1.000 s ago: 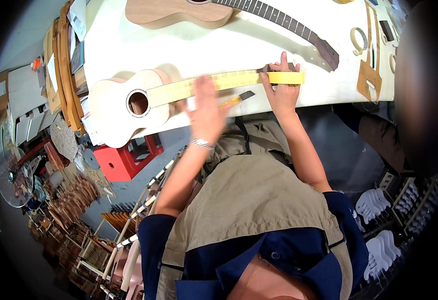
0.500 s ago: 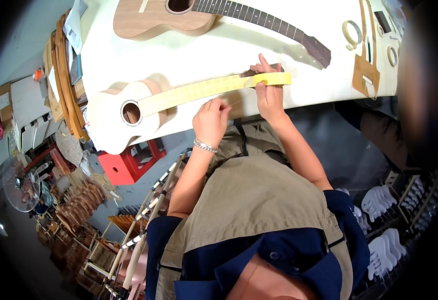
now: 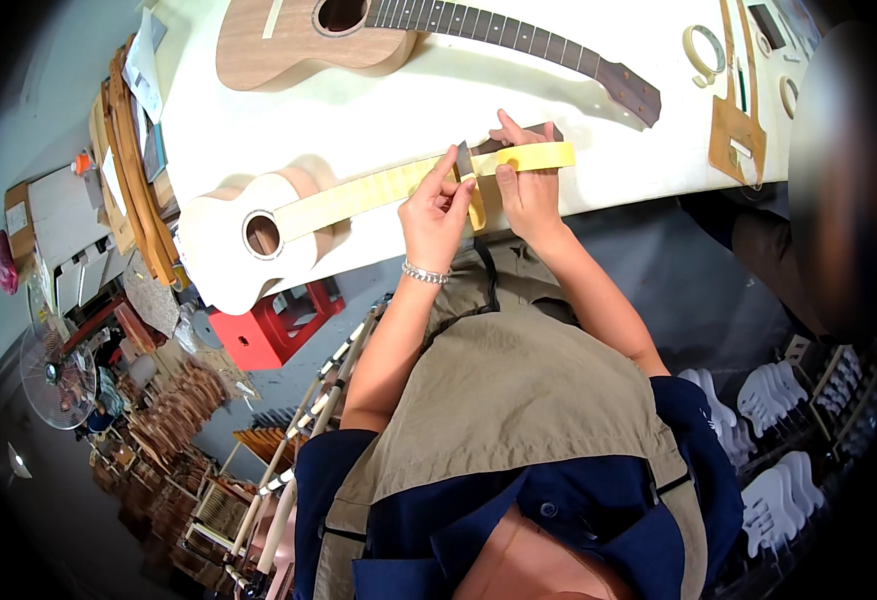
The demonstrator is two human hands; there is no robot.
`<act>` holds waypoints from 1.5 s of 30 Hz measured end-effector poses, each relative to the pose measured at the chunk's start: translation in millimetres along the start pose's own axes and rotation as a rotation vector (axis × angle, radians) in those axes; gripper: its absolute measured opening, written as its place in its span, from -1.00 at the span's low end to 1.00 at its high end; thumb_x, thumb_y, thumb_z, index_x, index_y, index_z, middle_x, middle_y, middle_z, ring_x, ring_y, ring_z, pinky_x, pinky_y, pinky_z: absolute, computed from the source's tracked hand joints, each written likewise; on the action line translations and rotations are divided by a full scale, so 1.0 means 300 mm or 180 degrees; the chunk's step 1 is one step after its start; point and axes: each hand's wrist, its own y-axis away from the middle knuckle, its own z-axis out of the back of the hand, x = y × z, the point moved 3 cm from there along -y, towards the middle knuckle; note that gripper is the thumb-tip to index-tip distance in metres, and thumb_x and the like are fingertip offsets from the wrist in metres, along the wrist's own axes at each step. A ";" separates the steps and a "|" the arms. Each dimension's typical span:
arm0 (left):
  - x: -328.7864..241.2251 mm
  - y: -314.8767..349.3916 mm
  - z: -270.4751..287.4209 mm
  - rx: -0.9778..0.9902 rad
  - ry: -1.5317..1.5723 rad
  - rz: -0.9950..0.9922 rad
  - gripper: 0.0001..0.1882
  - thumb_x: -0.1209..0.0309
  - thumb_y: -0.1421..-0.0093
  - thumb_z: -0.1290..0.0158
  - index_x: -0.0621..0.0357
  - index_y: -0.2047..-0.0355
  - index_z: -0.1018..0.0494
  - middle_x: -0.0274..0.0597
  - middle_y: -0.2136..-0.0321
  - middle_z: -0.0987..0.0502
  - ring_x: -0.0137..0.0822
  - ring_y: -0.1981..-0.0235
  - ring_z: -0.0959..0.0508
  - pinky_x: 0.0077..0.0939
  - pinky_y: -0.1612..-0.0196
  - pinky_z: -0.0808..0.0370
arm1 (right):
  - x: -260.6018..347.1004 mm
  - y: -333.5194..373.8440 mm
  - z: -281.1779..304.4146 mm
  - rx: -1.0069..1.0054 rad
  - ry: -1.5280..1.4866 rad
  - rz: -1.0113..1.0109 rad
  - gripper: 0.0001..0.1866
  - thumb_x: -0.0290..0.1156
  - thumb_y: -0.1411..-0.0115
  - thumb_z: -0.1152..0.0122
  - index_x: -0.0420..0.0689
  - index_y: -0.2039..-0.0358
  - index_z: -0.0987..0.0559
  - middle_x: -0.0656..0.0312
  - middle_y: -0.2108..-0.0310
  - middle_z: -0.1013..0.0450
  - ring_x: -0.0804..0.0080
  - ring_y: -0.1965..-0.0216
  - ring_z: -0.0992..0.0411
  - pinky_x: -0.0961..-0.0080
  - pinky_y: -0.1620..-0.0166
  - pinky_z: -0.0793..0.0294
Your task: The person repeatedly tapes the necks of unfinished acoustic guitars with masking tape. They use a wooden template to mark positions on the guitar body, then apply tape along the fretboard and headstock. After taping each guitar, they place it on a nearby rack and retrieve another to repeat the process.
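An unfinished pale ukulele lies on the white table, with yellow masking tape along its neck. My left hand, with a bracelet on the wrist, grips a yellow-handled utility knife. The blade points up against the tape near the headstock. Just right of the knife, my right hand clasps the taped neck end, thumb on the front and fingers over the top. The two hands almost touch.
A finished brown ukulele lies farther back on the table. A tape roll and wooden templates sit at the right. Curved wooden forms stand at the left edge. Below are a red stool, a fan and white shaped parts.
My left hand dropped from the neck to the table's front edge, then rose again with the knife to the tape. My right hand stayed on the neck end.
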 end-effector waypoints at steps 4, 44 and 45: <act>-0.004 0.006 -0.010 -0.0199 -0.0211 0.0035 -0.53 0.57 -0.08 -0.14 0.20 -0.05 -0.39 -0.42 0.65 -0.43 -0.68 0.63 -0.30 -0.79 0.51 -0.34 | 0.044 0.029 -0.014 -0.0117 0.0155 0.0404 -0.61 -0.18 -0.23 0.06 -0.07 0.00 -0.41 0.21 0.16 -0.42 0.26 0.06 -0.34 -0.02 -0.22 0.10; -0.221 -0.776 0.216 -0.0207 -0.1248 -0.0178 -0.80 0.46 -0.10 -0.14 0.22 0.25 -0.56 -0.42 0.54 -0.49 -0.64 0.53 -0.36 -0.75 0.43 -0.34 | -0.329 -0.195 0.501 -0.1049 0.0450 -0.1731 -0.12 -0.37 -0.19 -0.11 -0.32 -0.28 0.26 0.08 0.24 -0.54 0.37 0.00 -0.42 0.32 -0.28 0.06; -0.211 -0.788 0.211 -0.0184 -0.0839 -0.0115 -0.58 0.47 -0.07 -0.17 0.27 0.03 -0.44 -0.39 0.56 -0.52 -0.65 0.57 -0.37 -0.76 0.49 -0.35 | -0.341 -0.195 0.493 -0.1318 0.0002 -0.1678 -0.11 -0.34 -0.20 -0.12 -0.32 -0.28 0.27 0.08 0.25 -0.54 0.43 0.07 -0.45 0.43 -0.21 -0.08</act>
